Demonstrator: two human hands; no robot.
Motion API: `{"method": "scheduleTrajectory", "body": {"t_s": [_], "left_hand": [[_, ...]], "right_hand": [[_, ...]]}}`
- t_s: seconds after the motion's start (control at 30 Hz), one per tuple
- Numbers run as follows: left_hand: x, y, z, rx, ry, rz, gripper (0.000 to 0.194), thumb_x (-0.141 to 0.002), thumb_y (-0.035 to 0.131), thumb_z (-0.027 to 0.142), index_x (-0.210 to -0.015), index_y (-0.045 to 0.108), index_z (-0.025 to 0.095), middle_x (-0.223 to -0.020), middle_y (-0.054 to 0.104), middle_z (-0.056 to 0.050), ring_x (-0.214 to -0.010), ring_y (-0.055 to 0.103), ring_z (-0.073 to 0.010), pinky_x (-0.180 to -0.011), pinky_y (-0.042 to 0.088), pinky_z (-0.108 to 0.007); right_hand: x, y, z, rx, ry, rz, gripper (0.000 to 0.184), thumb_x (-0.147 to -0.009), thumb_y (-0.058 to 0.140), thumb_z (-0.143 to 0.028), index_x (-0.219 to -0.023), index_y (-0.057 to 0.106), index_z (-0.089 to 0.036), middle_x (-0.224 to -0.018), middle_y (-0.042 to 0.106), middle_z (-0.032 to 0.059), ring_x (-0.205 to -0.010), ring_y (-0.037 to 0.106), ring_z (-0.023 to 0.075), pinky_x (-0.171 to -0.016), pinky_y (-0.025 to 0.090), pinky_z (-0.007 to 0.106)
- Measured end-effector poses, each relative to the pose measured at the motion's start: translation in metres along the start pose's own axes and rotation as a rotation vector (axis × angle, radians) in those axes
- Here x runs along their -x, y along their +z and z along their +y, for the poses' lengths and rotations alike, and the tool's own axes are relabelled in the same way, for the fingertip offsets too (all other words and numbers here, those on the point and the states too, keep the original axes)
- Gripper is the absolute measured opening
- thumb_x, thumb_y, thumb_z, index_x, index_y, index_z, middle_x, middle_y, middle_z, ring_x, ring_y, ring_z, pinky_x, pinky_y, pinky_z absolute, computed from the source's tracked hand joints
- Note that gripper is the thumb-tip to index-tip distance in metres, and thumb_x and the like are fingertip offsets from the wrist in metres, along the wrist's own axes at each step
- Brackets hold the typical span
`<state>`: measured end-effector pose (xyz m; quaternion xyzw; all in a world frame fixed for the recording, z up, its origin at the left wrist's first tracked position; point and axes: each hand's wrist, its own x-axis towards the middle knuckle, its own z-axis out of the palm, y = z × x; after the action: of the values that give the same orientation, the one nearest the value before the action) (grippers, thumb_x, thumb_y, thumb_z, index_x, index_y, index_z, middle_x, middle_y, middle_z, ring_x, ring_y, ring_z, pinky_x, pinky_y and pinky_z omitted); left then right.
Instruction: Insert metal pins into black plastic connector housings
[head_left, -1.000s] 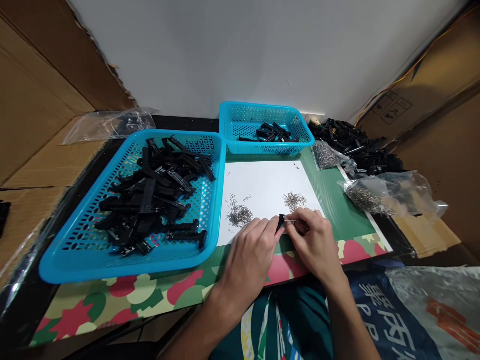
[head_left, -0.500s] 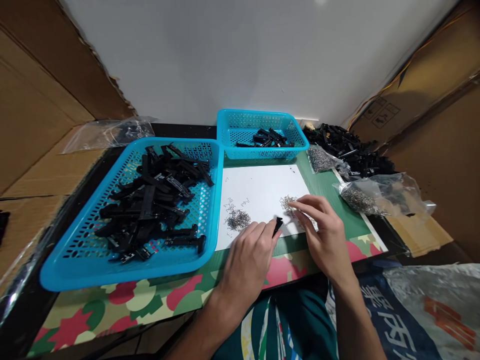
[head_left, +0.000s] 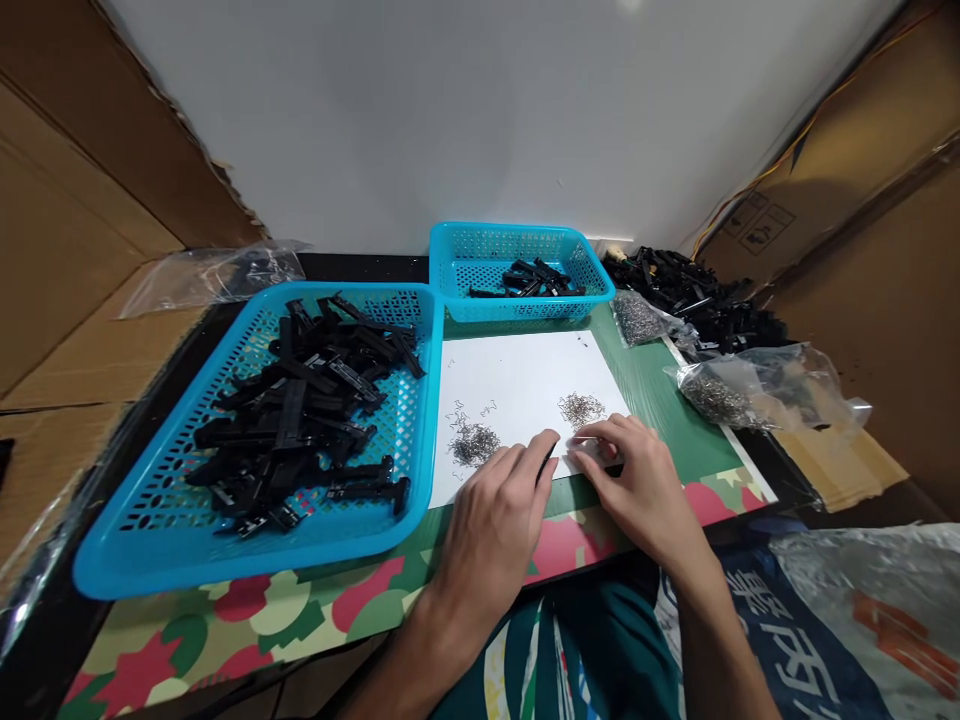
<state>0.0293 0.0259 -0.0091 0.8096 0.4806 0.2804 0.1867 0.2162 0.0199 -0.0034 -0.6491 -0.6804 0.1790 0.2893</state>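
Pinched in the left hand (head_left: 491, 515) by the white paper (head_left: 510, 375), the black part (head_left: 547, 466) could slip if nudged off-centre; what the right hand (head_left: 637, 480) grips, I cannot tell.

White Chinese characters (head_left: 796, 655) on blue sack (head_left: 832, 575), including 丙; handling pictograms (head_left: 759, 222) on carton (head_left: 862, 200)

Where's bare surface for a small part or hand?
Bare: white paper between left wire pile and right wire pile; green mat between paper and nearer clear bag. Crowded: large basket; paper's near edge, by left hand and right hand.
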Motion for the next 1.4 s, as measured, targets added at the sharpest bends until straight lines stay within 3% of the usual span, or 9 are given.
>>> {"method": "scheduleTrajectory", "body": {"t_s": [0.2, 0.3, 0.43, 0.63, 0.77, 0.87, 0.97, 1.23, 1.4], "left_hand": [[0.002, -0.004, 0.000, 0.010, -0.024, -0.014, 0.029, -0.109, 0.052, 0.015, -0.122, 0.076, 0.026, -0.082, 0.062, 0.000, -0.072, 0.063, -0.0169, -0.062, 0.047, -0.028], [0.001, -0.003, -0.001, 0.020, -0.036, -0.022, 0.030, -0.109, 0.053, 0.015, -0.122, 0.077, 0.028, -0.080, 0.060, 0.001, -0.070, 0.061, -0.0162, -0.062, 0.046, -0.027], [0.000, -0.004, -0.001, 0.185, -0.061, -0.029, 0.023, -0.108, 0.057, 0.021, -0.116, 0.078, 0.027, -0.089, 0.071, -0.001, -0.081, 0.069, -0.0185, -0.072, 0.052, -0.029], [0.002, -0.010, 0.002, 0.383, -0.069, -0.079, 0.023, -0.110, 0.055, 0.021, -0.120, 0.074, 0.029, -0.107, 0.078, 0.001, -0.097, 0.073, -0.0175, -0.083, 0.054, -0.029], [0.003, -0.014, 0.003, 0.412, -0.051, -0.139, 0.022, -0.111, 0.052, 0.024, -0.118, 0.072, 0.030, -0.105, 0.076, 0.002, -0.095, 0.071, -0.0167, -0.083, 0.053, -0.028], [0.003, -0.016, 0.003, 0.423, -0.065, -0.157, 0.022, -0.111, 0.051, 0.025, -0.111, 0.073, 0.029, -0.099, 0.076, 0.002, -0.087, 0.070, -0.0166, -0.079, 0.054, -0.027], [0.003, -0.017, 0.004, 0.413, -0.085, -0.114, 0.022, -0.110, 0.054, 0.026, -0.110, 0.075, 0.029, -0.095, 0.077, 0.002, -0.082, 0.069, -0.0171, -0.077, 0.055, -0.027], [0.004, -0.013, 0.000, 0.375, -0.135, 0.012, 0.023, -0.109, 0.056, 0.034, -0.104, 0.076, 0.026, -0.081, 0.073, 0.002, -0.073, 0.068, -0.0173, -0.069, 0.053, -0.026], [0.001, -0.010, -0.003, 0.299, -0.094, 0.008, 0.019, -0.108, 0.057, 0.029, -0.107, 0.075, 0.027, -0.090, 0.075, 0.002, -0.076, 0.068, -0.0180, -0.071, 0.052, -0.029]], "right_hand": [[-0.005, 0.006, 0.003, -0.004, -0.006, -0.074, 0.013, -0.100, 0.067, -0.020, -0.088, 0.070, -0.023, -0.089, 0.067, 0.0044, -0.090, 0.058, 0.0262, -0.080, 0.040, 0.039], [-0.003, 0.000, 0.000, -0.148, -0.039, -0.118, 0.013, -0.102, 0.062, -0.020, -0.090, 0.065, -0.023, -0.094, 0.066, 0.0046, -0.092, 0.059, 0.0246, -0.080, 0.043, 0.036], [0.001, -0.006, -0.007, -0.429, -0.024, -0.164, 0.014, -0.106, 0.057, -0.026, -0.094, 0.064, -0.023, -0.092, 0.066, 0.0029, -0.084, 0.060, 0.0200, -0.074, 0.046, 0.031], [0.002, -0.007, -0.006, -0.751, 0.067, -0.175, 0.006, -0.096, 0.072, -0.025, -0.100, 0.070, -0.022, -0.084, 0.071, 0.0001, -0.079, 0.067, 0.0179, -0.071, 0.052, 0.028], [0.001, -0.010, -0.003, -0.889, 0.121, -0.213, 0.039, -0.090, 0.077, -0.021, -0.122, 0.057, -0.026, -0.075, 0.070, -0.0049, -0.072, 0.068, 0.0178, -0.068, 0.053, 0.028], [0.000, -0.013, -0.006, -0.883, 0.103, -0.236, 0.034, -0.091, 0.076, -0.023, -0.120, 0.057, -0.026, -0.077, 0.070, -0.0041, -0.074, 0.068, 0.0181, -0.069, 0.052, 0.028], [0.001, -0.012, -0.010, -0.793, 0.042, -0.223, 0.007, -0.099, 0.069, -0.028, -0.103, 0.067, -0.023, -0.087, 0.071, 0.0004, -0.083, 0.067, 0.0186, -0.075, 0.052, 0.028], [0.010, 0.008, -0.009, -0.673, 0.024, -0.066, 0.018, -0.102, 0.067, -0.036, -0.093, 0.074, -0.021, -0.080, 0.057, -0.0002, -0.075, 0.053, 0.0163, -0.070, 0.041, 0.029], [0.007, 0.013, -0.011, -0.713, 0.058, -0.048, 0.017, -0.099, 0.068, -0.033, -0.094, 0.076, -0.020, -0.077, 0.057, 0.0000, -0.071, 0.051, 0.0159, -0.067, 0.041, 0.029]]}}
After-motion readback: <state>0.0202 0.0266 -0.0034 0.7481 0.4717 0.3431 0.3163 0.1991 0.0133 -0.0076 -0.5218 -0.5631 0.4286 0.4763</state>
